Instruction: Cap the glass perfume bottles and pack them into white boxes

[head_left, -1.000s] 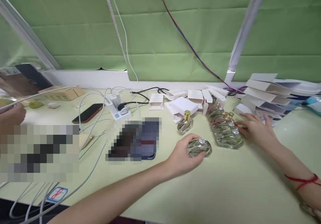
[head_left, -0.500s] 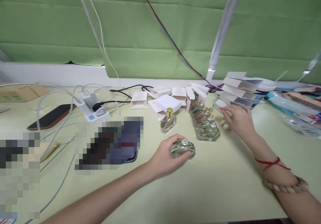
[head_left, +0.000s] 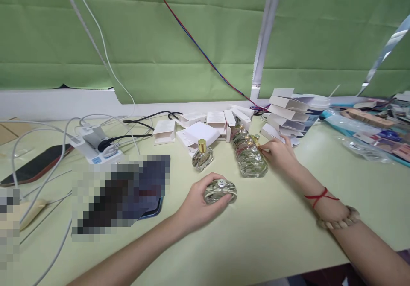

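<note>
My left hand (head_left: 205,200) is closed around a clear glass perfume bottle (head_left: 221,192) that stands upright on the table. A silver spray top shows on it, with no cap over it. Just right of a row of similar glass bottles (head_left: 251,160), my right hand (head_left: 280,154) has thumb and fingers pinched together. Its fingertips are close to the row's small tops, and I cannot make out what is between them. Behind my left hand stands another perfume bottle (head_left: 203,157), with a tall gold cap (head_left: 201,145) on it.
White cartons (head_left: 200,133) lie along the back, and a stack of open white boxes (head_left: 288,113) stands at the right. Phones (head_left: 150,209), a power strip (head_left: 104,156) and loose cables occupy the left. Plastic packs (head_left: 361,149) lie far right.
My right hand has moved from near the stacked boxes left to the bottle row. My left hand still holds its bottle. The view has turned slightly right.
</note>
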